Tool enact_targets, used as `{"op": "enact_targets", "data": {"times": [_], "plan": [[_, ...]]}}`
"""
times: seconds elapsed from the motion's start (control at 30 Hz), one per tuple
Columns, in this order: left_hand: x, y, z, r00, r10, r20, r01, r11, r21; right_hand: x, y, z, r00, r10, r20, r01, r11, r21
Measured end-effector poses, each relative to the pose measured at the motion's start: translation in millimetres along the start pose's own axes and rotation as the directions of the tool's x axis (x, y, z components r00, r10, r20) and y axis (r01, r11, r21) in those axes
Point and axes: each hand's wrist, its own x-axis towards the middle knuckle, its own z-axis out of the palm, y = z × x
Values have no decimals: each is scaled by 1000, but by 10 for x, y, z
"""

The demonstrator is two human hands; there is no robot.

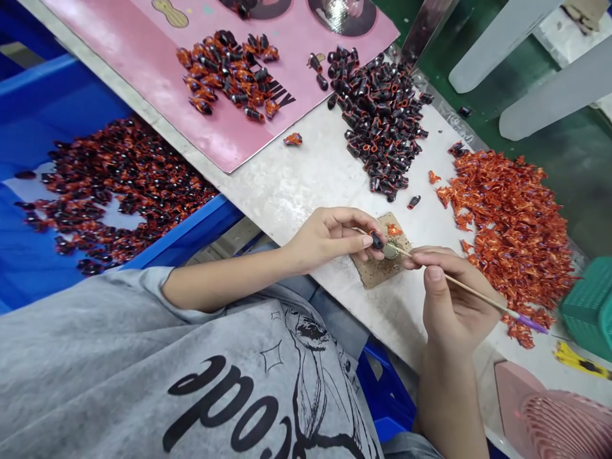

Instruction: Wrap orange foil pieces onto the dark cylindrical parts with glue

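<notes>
Between the thumb and fingers of my left hand (337, 234) is a small black piece (377, 240) with a reddish opening. My right hand (452, 290) grips a thin wooden stick (471, 291) with a purple end, its tip close to the black piece; whether they touch I cannot tell. Below the hands lies a brown cardboard piece (370, 273), bearing a small round greenish dish (391, 250) and an orange piece (393, 229). Beyond my left hand spreads a heap of hollow black pieces (382, 115). Right of my right hand is a pile of spiky orange pieces (511, 223).
Joined black-and-orange pieces (224, 70) lie on a pink printed board (229, 143). More fill a blue bin (196, 223) at left. A green basket (590, 309), a yellow tool (576, 360) and a pink ridged object (564, 417) are at right.
</notes>
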Motion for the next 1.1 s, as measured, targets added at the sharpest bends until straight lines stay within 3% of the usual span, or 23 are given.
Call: {"op": "enact_targets", "data": {"times": [0.3, 0.53, 0.83, 0.97, 1.1], "plan": [[-4, 33, 20, 1000, 9, -8, -8, 997, 80, -4, -37, 120, 993, -113, 13, 113, 993, 27], [-15, 37, 1, 1000, -4, -2, 4, 998, 62, 0, -39, 113, 977, -178, 115, 174, 984, 46], [-61, 71, 9, 983, -153, 105, 138, 981, 139, 75, -114, -2, 935, -226, 274, 241, 970, -23], [-63, 62, 48, 979, -153, 133, 129, 976, 177, 75, -147, -46, 941, -180, 285, 196, 980, -26], [-54, 59, 62, 981, -126, 149, 94, 974, 207, 65, -121, -56, 968, -121, 221, 109, 992, 65]]}}
